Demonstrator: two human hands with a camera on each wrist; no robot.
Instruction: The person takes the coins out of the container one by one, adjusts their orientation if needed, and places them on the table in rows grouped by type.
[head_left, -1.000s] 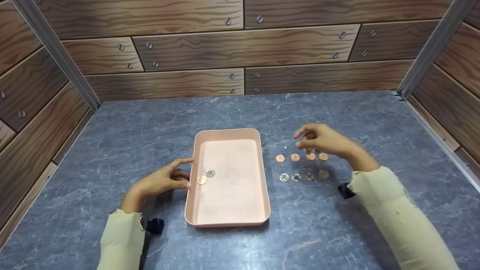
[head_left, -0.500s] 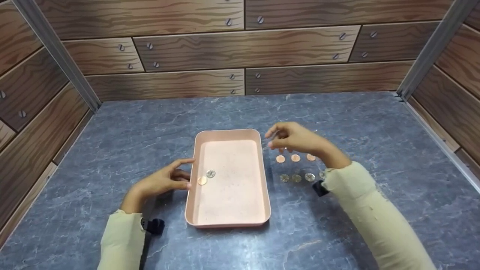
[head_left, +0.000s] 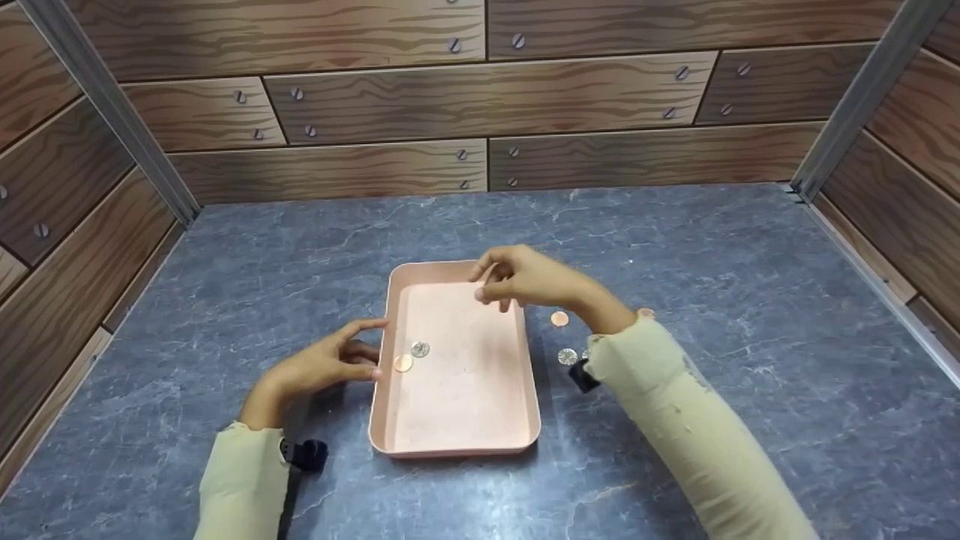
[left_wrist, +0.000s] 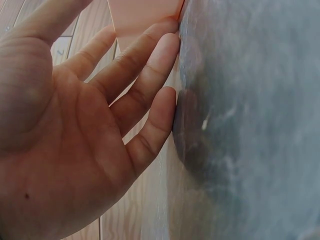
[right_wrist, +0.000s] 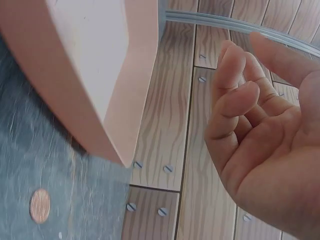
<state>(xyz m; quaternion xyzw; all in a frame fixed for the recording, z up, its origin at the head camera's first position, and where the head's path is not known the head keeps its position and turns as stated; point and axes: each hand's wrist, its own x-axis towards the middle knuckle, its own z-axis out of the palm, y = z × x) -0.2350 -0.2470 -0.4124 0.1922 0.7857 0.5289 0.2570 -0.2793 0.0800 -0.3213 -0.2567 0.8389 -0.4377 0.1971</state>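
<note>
A pink rectangular tray (head_left: 465, 454) stands on the table with a silver coin (head_left: 420, 349) and a copper-coloured coin (head_left: 403, 364) inside, near its left wall. My left hand (head_left: 319, 365) touches that wall from outside with fingertips and thumb; in the left wrist view its fingers are loosely extended. Over the tray's far right rim hangs my right hand (head_left: 532, 277), fingers loosely bent. In the right wrist view the thumb is apart from the fingers, and nothing shows between them. Right of the tray lie a copper-coloured coin (head_left: 559, 319) and a silver coin (head_left: 568, 356).
Another copper-coloured coin (head_left: 646, 313) peeks out behind my right wrist; my right arm hides other coins. The grey marbled table (head_left: 315, 247) is enclosed by wood-patterned walls (head_left: 480, 97) with metal corner posts (head_left: 112, 112).
My right hand has moved left from above the rows of coins to over the tray's right rim, its arm now covering several coins. The left hand, the tray and its coins stay put.
</note>
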